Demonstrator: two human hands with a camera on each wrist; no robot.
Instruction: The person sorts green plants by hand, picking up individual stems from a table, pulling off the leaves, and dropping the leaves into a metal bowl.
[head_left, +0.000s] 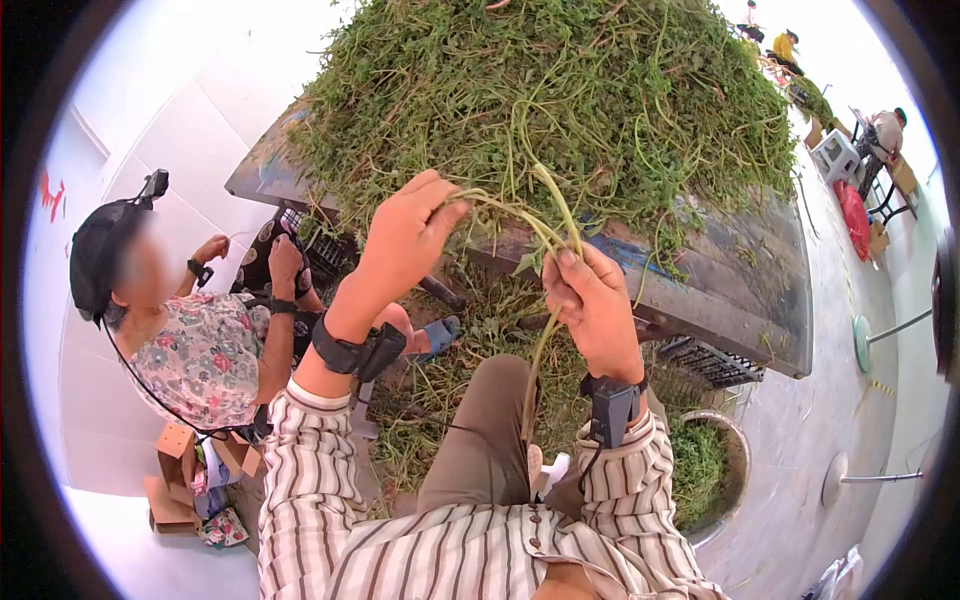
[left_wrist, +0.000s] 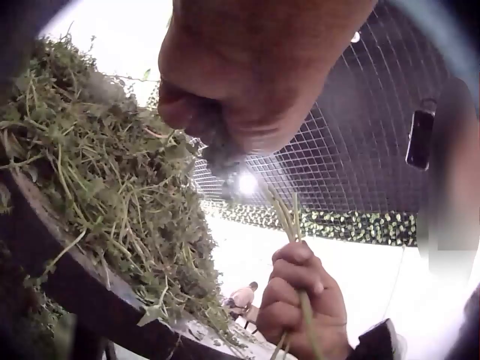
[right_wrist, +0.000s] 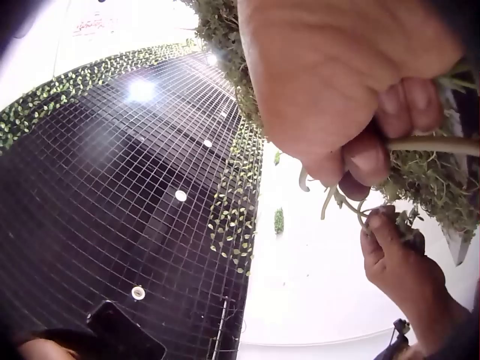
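In the head view, my left hand [head_left: 405, 235] pinches the thin ends of several long green stems [head_left: 512, 207] between thumb and curled fingers. My right hand [head_left: 597, 305] grips the same stems further along, with the thumb pressed over them; thicker stem ends stick up past it and a long tail hangs below it toward the lap. The right wrist view shows a thick pale stem [right_wrist: 435, 144] running out of my right fist. Behind both hands rises a large heap of leafy green stems [head_left: 550, 110] on a worn table [head_left: 740, 285].
A seated person [head_left: 205, 345] in a flowered top works at the left. Black crates [head_left: 710, 362] stand under the table. At the lower right is a round tub [head_left: 745, 455] holding greens. Cut stems litter the floor, and cardboard boxes [head_left: 172, 500] lie at the lower left.
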